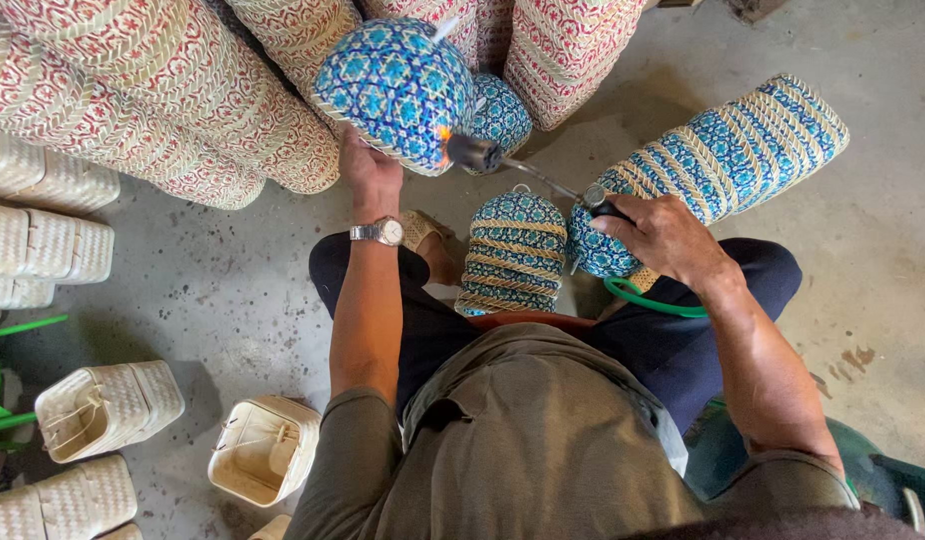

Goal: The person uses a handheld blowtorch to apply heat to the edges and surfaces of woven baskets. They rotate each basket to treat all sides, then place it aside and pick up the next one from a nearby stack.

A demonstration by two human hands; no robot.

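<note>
Between the knees of a seated person, over a concrete floor: singeing in hand. Left hand holds a blue woven basket up from below, fingers hidden behind it, so whether the grip is closed I cannot tell. Right hand is wrapped tight round the handle of a gas torch; its nozzle points at the basket's lower right side, a small flame touching the weave. A green hose loops beneath that hand.

Judged step: burning stray fibres off the basket surface. Next move likely calls for turning the basket to a fresh patch while keeping the flame brief and moving, lest the weave scorch.

Counts:
- Blue basket in hand: one.
- Blue baskets loose behind the torch: one.
- Blue stacks: two, one short and upright between the feet, one long lying tilted at right; layers too close to count.
- Red-and-cream rolls: several at top, number unclear.
- Plain cream baskets, lower left: about four; more stacked at left edge.
- Wristwatch: one, left wrist.
</note>
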